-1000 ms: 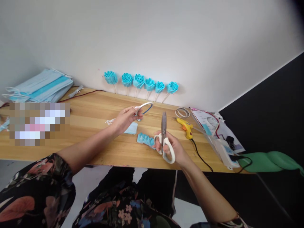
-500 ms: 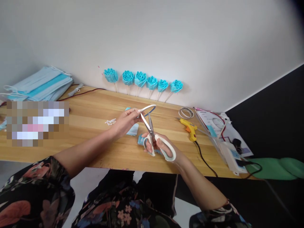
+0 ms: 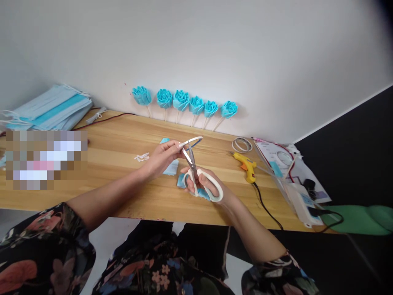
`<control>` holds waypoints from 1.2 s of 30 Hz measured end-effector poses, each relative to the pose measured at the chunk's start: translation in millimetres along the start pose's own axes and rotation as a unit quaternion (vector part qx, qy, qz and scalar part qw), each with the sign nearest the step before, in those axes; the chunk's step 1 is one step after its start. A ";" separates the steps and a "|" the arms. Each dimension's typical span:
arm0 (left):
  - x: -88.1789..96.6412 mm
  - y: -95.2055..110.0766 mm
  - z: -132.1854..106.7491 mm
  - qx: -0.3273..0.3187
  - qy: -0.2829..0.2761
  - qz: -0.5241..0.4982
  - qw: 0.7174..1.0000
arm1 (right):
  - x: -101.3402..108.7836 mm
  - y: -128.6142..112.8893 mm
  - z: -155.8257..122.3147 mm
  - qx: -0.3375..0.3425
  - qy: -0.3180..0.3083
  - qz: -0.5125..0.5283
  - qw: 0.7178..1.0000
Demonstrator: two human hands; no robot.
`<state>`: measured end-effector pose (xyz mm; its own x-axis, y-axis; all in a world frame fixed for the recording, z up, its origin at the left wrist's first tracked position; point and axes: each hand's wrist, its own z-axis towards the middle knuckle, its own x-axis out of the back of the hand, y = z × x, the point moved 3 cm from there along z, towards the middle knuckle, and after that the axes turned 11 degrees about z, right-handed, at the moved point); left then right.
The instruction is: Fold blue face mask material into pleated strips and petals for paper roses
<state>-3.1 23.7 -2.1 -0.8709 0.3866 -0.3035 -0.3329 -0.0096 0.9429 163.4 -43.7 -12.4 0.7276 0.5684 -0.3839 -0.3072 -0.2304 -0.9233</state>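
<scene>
Left hand (image 3: 162,159) has its fingers pinched together on a skinny white ring (image 3: 195,139) (smooth, kinda glossy, blue along the inside), held up over the wood-grain worktop (image 3: 113,137). Right hand (image 3: 205,185) has its fingers curled through the chunky white loops of the scissors (image 3: 193,165), metal blades parted in a narrow V right up at the ring. Can't tell if the edges actually touch it.

Under the right hand there's a crinkly blue strip (image 3: 181,181), and a flat, soft-looking pale blue piece (image 3: 172,168) lies near the left. Thin white scraps (image 3: 141,157) sit off to the side. Six ruffled blue roses (image 3: 181,100) on slim sticks lean against the wall; the hard yellow glue gun (image 3: 250,168) lies to the right.
</scene>
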 end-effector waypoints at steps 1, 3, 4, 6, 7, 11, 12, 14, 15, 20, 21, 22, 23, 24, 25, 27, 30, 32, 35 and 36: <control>-1.3 0.0 -0.7 0.002 -0.003 0.001 1.000 | -0.4 -0.5 1.8 0.002 0.002 0.005 1.000; -3.2 -0.6 -1.5 0.003 -0.012 0.008 1.000 | -1.3 -1.2 5.5 0.009 0.004 0.019 1.000; -3.5 -1.5 -1.6 0.003 -0.015 0.013 1.000 | -1.7 -1.3 7.1 0.014 0.005 0.029 0.999; -2.7 -4.5 -1.4 0.005 -0.018 0.020 1.000 | -1.9 -0.9 9.8 0.018 0.014 0.051 0.998; -1.8 -6.1 -1.3 0.005 -0.018 0.021 1.000 | -1.9 -0.4 10.7 0.017 0.022 0.062 0.998; 1.5 -9.1 -2.6 0.001 -0.022 0.041 0.999 | -2.8 0.6 11.3 -0.005 0.052 0.103 0.993; 1.6 -8.6 -3.6 0.000 -0.026 0.045 0.999 | -3.5 0.3 10.7 -0.012 0.056 0.113 0.992; 1.2 -6.5 -5.7 -0.006 -0.033 0.041 0.999 | -5.1 -1.0 8.8 -0.022 0.059 0.128 0.990; 0.6 -5.4 -6.7 -0.009 -0.036 0.038 0.999 | -5.9 -1.9 7.7 -0.022 0.060 0.133 0.989; -0.1 -4.6 -6.8 -0.011 -0.013 0.079 0.997 | -9.4 -5.5 2.7 -0.011 0.064 0.128 0.990; 0.3 -4.4 -6.2 -0.013 -0.004 0.092 0.996 | -10.4 -5.7 1.9 -0.006 0.065 0.120 0.991; 0.6 -3.9 -5.6 -0.015 0.003 0.100 0.995 | -11.7 -5.9 1.0 0.002 0.067 0.110 0.992; 1.0 -3.0 -5.0 -0.016 0.011 0.101 0.995 | -13.4 -5.6 -0.2 0.007 0.069 0.098 0.993; 1.3 -1.8 -4.6 -0.014 0.018 0.094 0.995 | -15.7 -4.8 -1.8 0.005 0.069 0.082 0.994; 1.6 -0.6 -4.2 -0.008 0.024 0.083 0.996 | -18.4 -3.4 -3.8 -0.001 0.067 0.065 0.996; 1.9 1.6 -3.3 0.009 0.029 0.059 0.998 | -24.3 0.8 -9.1 -0.033 0.058 0.019 0.998; 2.6 2.9 -1.0 0.013 0.027 0.031 0.999 | -28.6 5.1 -18.5 -0.062 0.037 -0.051 0.996; 3.9 2.3 0.9 0.002 0.026 0.017 1.000 | -26.5 3.5 -23.3 -0.040 0.016 -0.060 0.997; 5.2 0.9 2.3 -0.010 0.015 0.004 1.000 | -18.0 -2.0 -27.7 0.001 -0.011 -0.044 0.999; 5.3 0.8 2.3 -0.011 0.010 0.000 1.000 | -15.1 -3.8 -28.8 0.007 -0.013 -0.042 0.999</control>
<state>-7.1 27.9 -2.7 -0.8780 0.3672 -0.3069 -0.3412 -0.0306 0.9395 171.3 -74.1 -3.3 0.7356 0.6053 -0.3042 -0.2539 -0.1700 -0.9522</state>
